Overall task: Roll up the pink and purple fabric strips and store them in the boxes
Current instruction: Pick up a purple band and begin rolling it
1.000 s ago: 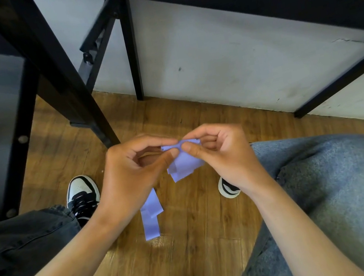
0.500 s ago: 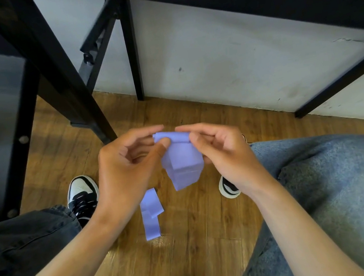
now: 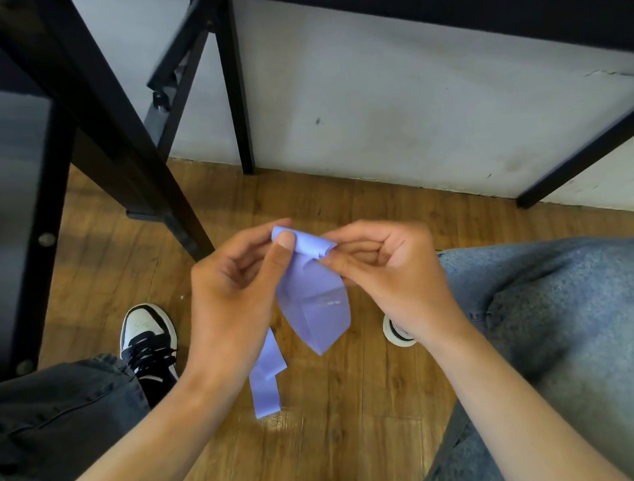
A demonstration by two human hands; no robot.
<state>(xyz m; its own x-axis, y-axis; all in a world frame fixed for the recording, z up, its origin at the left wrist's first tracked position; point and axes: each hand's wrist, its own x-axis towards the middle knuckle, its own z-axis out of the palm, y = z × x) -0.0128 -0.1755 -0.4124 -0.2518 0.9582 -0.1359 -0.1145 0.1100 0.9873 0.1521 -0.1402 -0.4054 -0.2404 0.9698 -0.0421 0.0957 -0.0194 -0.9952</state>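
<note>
Knees: dark jeans (image 3: 42,416) on the left leg, grey-blue jeans (image 3: 597,319) on the right.
Left hand (image 3: 232,296): thumb and forefinger pinch the rolled top of the purple fabric strip (image 3: 316,307).
Right hand (image 3: 391,265): curled fingertips pinch the roll's other end.
Strip: held above the wooden floor (image 3: 340,438); one loop hangs between the hands, its tail below the left wrist.
Sneaker (image 3: 147,340): black-and-white, on the floor.
Farther: black table leg (image 3: 110,119), grey wall (image 3: 410,107).

the left hand (image 3: 232,296) hides part of the purple strip (image 3: 316,307); right shoe (image 3: 395,332) mostly hidden behind the right hand (image 3: 391,269).
</note>
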